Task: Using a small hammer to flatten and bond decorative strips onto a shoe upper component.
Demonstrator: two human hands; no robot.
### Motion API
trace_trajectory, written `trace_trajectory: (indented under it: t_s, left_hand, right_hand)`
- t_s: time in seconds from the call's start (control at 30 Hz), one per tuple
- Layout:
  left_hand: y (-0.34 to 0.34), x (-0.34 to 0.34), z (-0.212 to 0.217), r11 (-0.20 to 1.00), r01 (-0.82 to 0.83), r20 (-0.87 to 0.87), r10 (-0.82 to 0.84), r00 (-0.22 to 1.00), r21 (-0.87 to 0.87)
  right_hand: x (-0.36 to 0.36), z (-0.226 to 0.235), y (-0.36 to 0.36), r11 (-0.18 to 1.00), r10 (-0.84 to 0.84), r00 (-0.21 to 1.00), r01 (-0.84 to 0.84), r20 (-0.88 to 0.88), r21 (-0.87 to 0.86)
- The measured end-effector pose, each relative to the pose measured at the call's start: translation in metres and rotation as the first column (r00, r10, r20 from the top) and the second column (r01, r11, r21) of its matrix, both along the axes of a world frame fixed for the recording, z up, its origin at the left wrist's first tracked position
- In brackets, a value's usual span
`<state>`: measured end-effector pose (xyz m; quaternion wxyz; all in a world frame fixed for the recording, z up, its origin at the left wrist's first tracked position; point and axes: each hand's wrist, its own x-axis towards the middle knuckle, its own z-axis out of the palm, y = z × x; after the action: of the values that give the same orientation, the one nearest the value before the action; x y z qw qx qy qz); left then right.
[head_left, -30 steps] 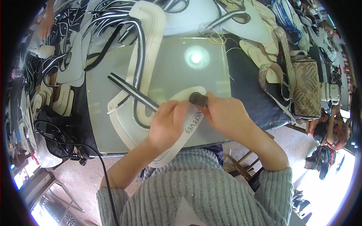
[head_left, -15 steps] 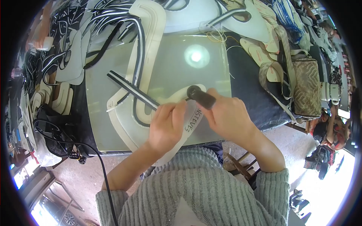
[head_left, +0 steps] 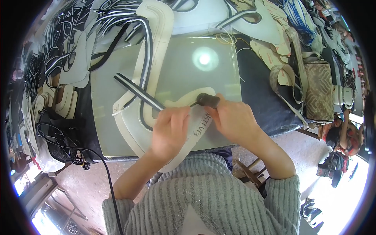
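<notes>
My left hand (head_left: 170,131) is closed, its fingers pinching a black strip with a white line (head_left: 139,91) over a pale curved template (head_left: 188,137). The strip's free end sticks out to the upper left. In my closed right hand (head_left: 236,121) is a dark-handled tool (head_left: 206,100), its knob end pointing left. A thin dark shaft shows between the knob and my left fingers; where its tip ends is hidden. Under both hands the template carries handwriting and overhangs the table's near edge.
A greenish clear sheet (head_left: 188,62) covers the table's middle. Piled strips and cut pieces (head_left: 76,64) lie left, beside a black bag (head_left: 58,133) with a cable. A long cream template (head_left: 156,43) stands out behind. To the right sits a patterned bag (head_left: 318,92) with straps.
The dark handle has turned more level and shifted slightly right, showing more of the thin shaft. My left hand has moved slightly left, still gripping the strip.
</notes>
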<state>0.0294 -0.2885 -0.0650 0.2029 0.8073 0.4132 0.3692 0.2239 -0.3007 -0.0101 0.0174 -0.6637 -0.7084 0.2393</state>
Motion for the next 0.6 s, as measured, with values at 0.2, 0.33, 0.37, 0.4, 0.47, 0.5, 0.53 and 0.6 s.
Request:
trace_trajectory:
  t_s: [0.2, 0.33, 0.37, 0.4, 0.47, 0.5, 0.53, 0.6]
  left_hand:
    - [-0.003, -0.003, -0.007, 0.992, 0.062, -0.096, -0.052, 0.994, 0.105]
    - [0.002, 0.001, -0.006, 0.993, 0.038, -0.052, -0.033, 0.998, 0.108]
    - [0.001, 0.000, -0.006, 0.996, 0.020, -0.015, -0.019, 1.000, 0.084]
    - [0.001, -0.001, -0.003, 0.996, 0.018, -0.016, -0.017, 1.000, 0.084]
    - [0.000, -0.007, 0.004, 0.996, -0.055, 0.065, 0.060, 0.996, -0.076]
    - [-0.005, -0.011, 0.001, 0.992, -0.039, 0.092, 0.051, 0.994, -0.124]
    - [-0.004, -0.012, -0.001, 0.991, -0.040, 0.092, 0.052, 0.994, -0.125]
    - [-0.002, -0.013, -0.002, 0.991, 0.067, 0.006, -0.068, 0.998, 0.112]
  right_hand:
    - [-0.008, 0.009, -0.006, 0.969, 0.065, 0.989, -0.031, -0.132, 0.247]
    - [-0.011, -0.001, 0.000, 1.000, 0.017, 0.997, -0.016, -0.073, 0.014]
    - [-0.011, 0.002, 0.000, 1.000, 0.019, 0.998, -0.019, -0.054, 0.004]
    - [-0.012, 0.003, 0.000, 1.000, 0.020, 0.999, -0.021, -0.034, -0.007]
    - [-0.012, 0.003, -0.001, 1.000, 0.019, 0.999, -0.019, -0.039, -0.006]
    - [-0.012, 0.003, -0.002, 1.000, 0.015, 0.999, -0.016, -0.043, -0.005]
    - [-0.012, 0.003, -0.002, 1.000, 0.016, 0.999, -0.016, -0.044, -0.006]
    - [-0.010, 0.003, -0.003, 0.994, 0.069, 0.998, -0.067, -0.017, 0.086]
